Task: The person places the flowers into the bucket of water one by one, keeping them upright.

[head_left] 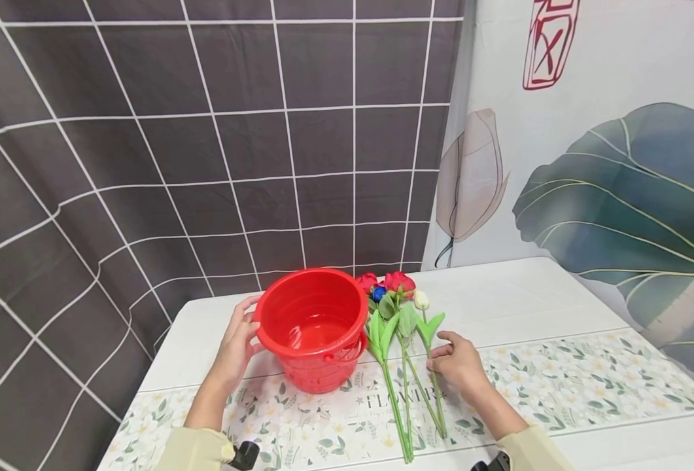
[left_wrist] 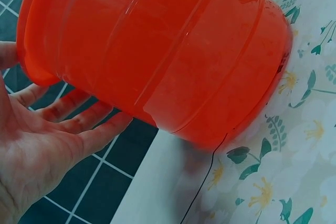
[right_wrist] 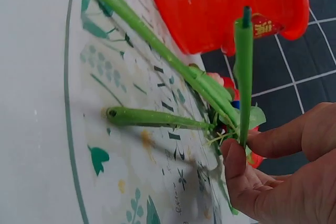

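Note:
A red plastic bucket (head_left: 317,373) stands on the table, its open top tipped slightly toward me. My left hand (head_left: 235,347) rests at its left side by the rim; in the left wrist view the fingers (left_wrist: 100,135) lie fairly straight along the wall. To the right of the bucket lie several artificial flowers, with red blooms (head_left: 398,282), a blue bloom (head_left: 380,294) and green stems (head_left: 395,405). Thumb and forefinger of my right hand (head_left: 458,363) pinch the green stem (right_wrist: 243,77) of a white tulip (head_left: 421,299).
Under everything is a white table (head_left: 523,288) with a printed flower band (head_left: 582,373). A dark grid-patterned curtain (head_left: 323,144) hangs behind and to the left. On the right hangs a white cloth with a large painted leaf (head_left: 623,203).

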